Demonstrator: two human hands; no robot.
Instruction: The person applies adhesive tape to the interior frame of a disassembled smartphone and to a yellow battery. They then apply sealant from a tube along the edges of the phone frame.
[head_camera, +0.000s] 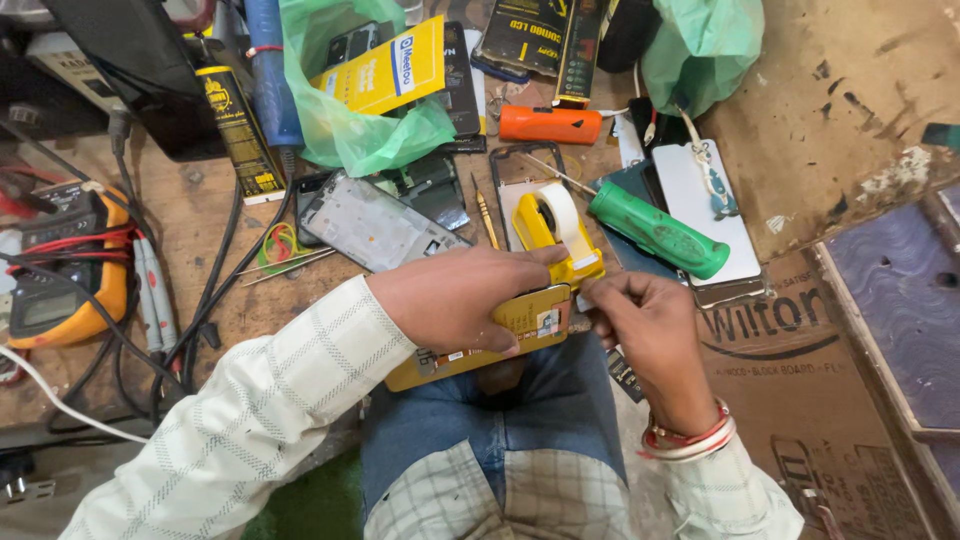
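Yellow tape dispenser (556, 232) at the surface's (210, 215) near edge, steadied under the left hand (462, 297) above a yellow box (500, 335); right hand (640, 320) fingers pinch the tape end, drawing it clear.

Left hand (455, 300) lies palm-down over the lap (500, 400), fingers curled in a grip. Right hand (645, 320) just beside it, thumb and forefinger pinched, wrist bent above the lap

A flat yellow cardboard package (480, 335) is held at the lap, another yellow-and-blue flat box (385, 72) tucked in a green plastic bag (345, 130) up top.
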